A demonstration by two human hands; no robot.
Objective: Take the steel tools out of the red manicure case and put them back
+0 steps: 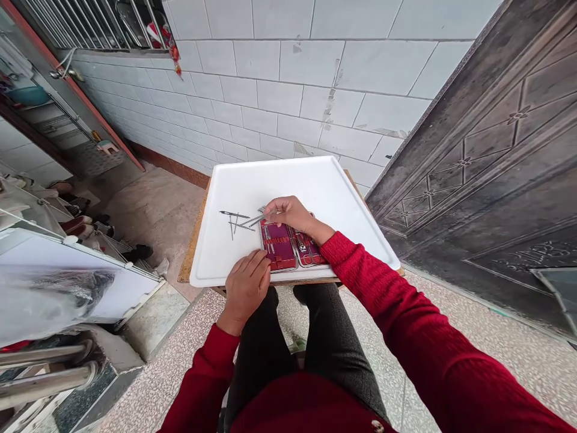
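Observation:
An open red manicure case (283,263) with a purple lining lies near the front edge of a white tabletop (279,177). My left hand (247,278) is at its lower left corner, fingers bent and closed against the edge. Over the upper left part of the case, my right hand (291,214) is closed in a pinch on a thin metal manicure tool (258,220); its exact kind is too small to tell. Several slim metal tools (234,214) lie loosely left of the case. Nail clippers (302,247) sit in the right half, partly behind my right wrist.
A white tiled wall (270,90) stands behind the table. To the right is a dark patterned metal door (473,156). On the left are a white panel (67,282) and a rack of shoes (83,228). My legs are under the table's front edge.

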